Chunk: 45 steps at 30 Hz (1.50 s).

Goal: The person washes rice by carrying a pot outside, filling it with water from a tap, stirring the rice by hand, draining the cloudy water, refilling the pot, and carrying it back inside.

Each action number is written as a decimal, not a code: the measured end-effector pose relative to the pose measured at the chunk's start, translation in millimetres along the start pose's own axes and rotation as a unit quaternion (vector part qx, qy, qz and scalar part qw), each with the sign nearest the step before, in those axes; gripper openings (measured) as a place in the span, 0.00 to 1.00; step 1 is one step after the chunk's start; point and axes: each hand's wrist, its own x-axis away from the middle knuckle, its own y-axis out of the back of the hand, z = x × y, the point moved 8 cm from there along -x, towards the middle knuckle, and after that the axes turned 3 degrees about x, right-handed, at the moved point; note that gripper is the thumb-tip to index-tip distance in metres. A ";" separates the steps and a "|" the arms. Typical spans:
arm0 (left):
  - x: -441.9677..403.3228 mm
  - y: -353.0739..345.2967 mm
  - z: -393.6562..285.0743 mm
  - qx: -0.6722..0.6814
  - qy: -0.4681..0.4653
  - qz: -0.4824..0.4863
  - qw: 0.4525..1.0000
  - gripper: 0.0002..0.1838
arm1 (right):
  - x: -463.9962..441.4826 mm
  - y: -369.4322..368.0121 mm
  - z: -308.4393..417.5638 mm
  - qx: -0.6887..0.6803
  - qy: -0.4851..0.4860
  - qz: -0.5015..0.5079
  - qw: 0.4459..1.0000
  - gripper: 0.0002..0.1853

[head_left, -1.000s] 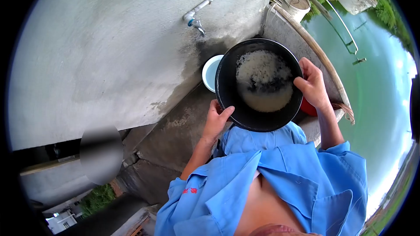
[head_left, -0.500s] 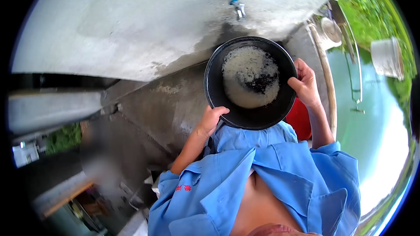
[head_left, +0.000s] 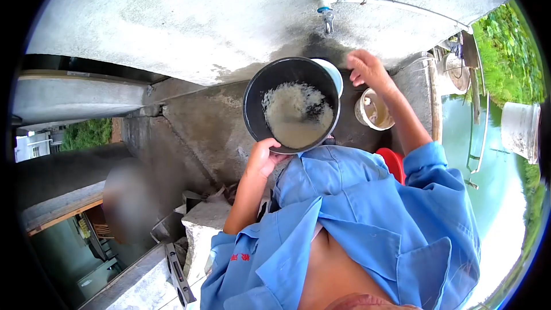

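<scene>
My left hand [head_left: 264, 159] grips the lower rim of a black pot [head_left: 253, 83], thumb over the edge. White rice grains and cloudy water [head_left: 295, 117] lie inside the pot, which tilts a little. To the right of the pot, my right hand [head_left: 369, 70] is raised off it with nothing in it, fingers loosely bent and apart. Partly behind the pot is a pale basin [head_left: 335, 72]. Below my right hand stands a white bucket [head_left: 365, 116] with murky contents.
A tap [head_left: 328, 22] on a pipe juts from the concrete wall [head_left: 189, 17]. A red object [head_left: 394, 163] is beside my right leg. Beyond the wooden rail [head_left: 434, 100] are green water [head_left: 459, 126] and white buckets [head_left: 519, 129]. Concrete blocks [head_left: 204, 224] lie at lower left.
My right hand has let go of the pot's rim and moved up and away toward the tap. The pot, held by my left hand, has shifted left. The white bucket now shows.
</scene>
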 end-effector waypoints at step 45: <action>-199.0 -144.7 -17.9 -0.232 0.227 0.134 0.936 0.20 | -104.8 1.6 69.6 0.562 0.117 0.044 0.817 0.21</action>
